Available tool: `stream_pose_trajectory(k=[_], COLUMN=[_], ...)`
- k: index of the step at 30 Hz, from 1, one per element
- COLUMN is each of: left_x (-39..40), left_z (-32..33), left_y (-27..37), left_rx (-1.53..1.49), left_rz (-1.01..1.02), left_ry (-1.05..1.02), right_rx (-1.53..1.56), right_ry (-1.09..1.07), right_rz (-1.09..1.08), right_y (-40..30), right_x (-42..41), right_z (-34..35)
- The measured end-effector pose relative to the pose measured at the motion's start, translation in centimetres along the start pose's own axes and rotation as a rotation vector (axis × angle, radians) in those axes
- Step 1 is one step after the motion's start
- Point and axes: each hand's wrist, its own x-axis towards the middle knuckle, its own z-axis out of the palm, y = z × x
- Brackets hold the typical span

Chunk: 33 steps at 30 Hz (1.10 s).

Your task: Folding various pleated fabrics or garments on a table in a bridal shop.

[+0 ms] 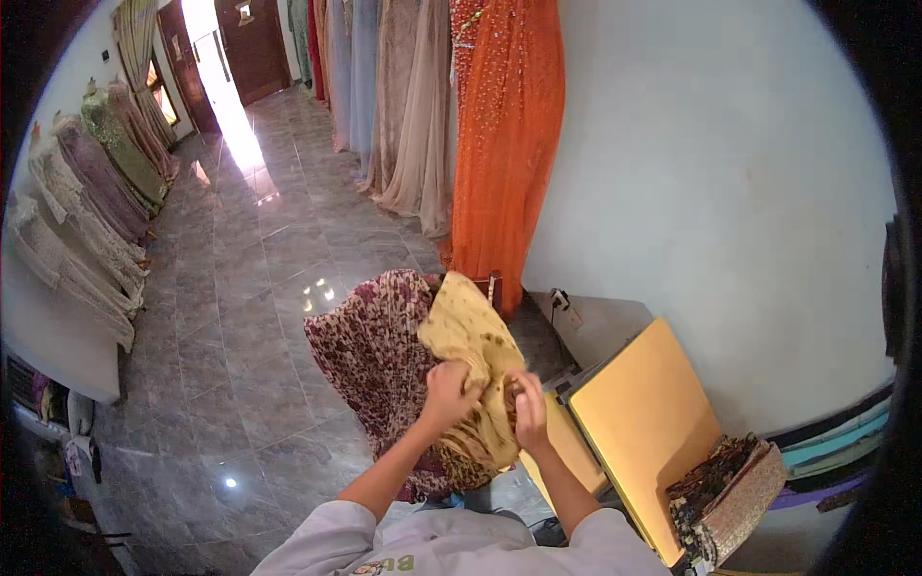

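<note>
A yellow patterned cloth [468, 324] hangs from my hands in front of my body. My left hand [450, 392] is closed on a bunched part of it. My right hand [527, 409] is at the cloth's right edge with bent fingers, and some of the fabric lies between the fingers and thumb. Below and to the left of the yellow cloth spreads a pleated maroon and cream patterned fabric [374, 345]. A brown and yellow patterned part of fabric [468, 468] hangs close to my shirt. What supports the maroon fabric is hidden.
Yellow flat panels [641, 425] stand at my right, with folded sequined fabrics [735, 497] on one. An orange beaded gown [504, 144] and pale gowns [418, 108] hang along the wall. More gowns [108, 165] stand at the left. A plug [559, 297] sits low on the wall.
</note>
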Motion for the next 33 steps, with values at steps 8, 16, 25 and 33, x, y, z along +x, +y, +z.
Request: stream_pose_trajectory(k=[8,16,25,33], left_x=[-8.8,-16.7,-21.4,-24.6], left_z=[5.1,7.7,11.6,14.6], left_y=[7.5,12.4,20.6,25.8], left_rx=[0.269,-0.012,-0.468,-0.023], left_rz=[0.607,1.140,1.062,0.819], left_ry=[-0.597,-0.587,-0.083,-0.762], right_rx=[0.025,0.580,0.274,0.409], right_ry=[-0.567,-0.277,0.165,0.763], right_rz=[0.303,0.661,0.528,0.059], right_y=[-3.7,-3.9,-13.3,-18.9], right_x=[-4.2,-21.1,-31.7,-40.8], right_z=[-5.1,-12.4,-20.9,-27.7])
